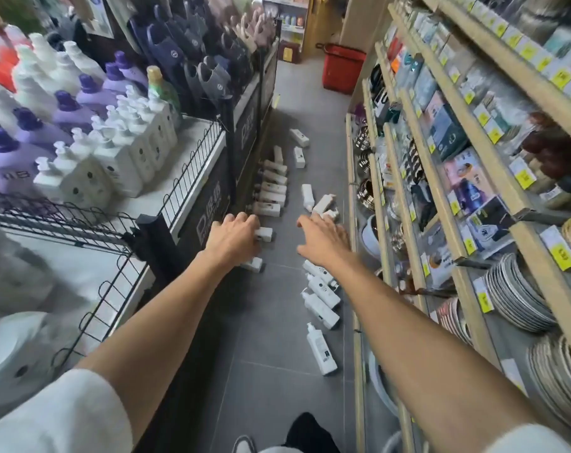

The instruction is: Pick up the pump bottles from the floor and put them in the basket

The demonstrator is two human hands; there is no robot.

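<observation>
Several white pump bottles lie scattered on the grey floor of a shop aisle. One row runs along the base of the left display, and another group lies by the right shelving. A red basket stands at the far end of the aisle. Both my arms reach forward above the floor. My left hand hangs with loosely curled fingers and holds nothing; it partly hides a bottle on the floor behind it. My right hand is spread open and empty, over more bottles.
A wire-fenced display table on the left carries upright white pump bottles and purple bottles. Wooden shelves with boxes, plates and bowls line the right. The aisle between them is narrow. My shoe shows at the bottom.
</observation>
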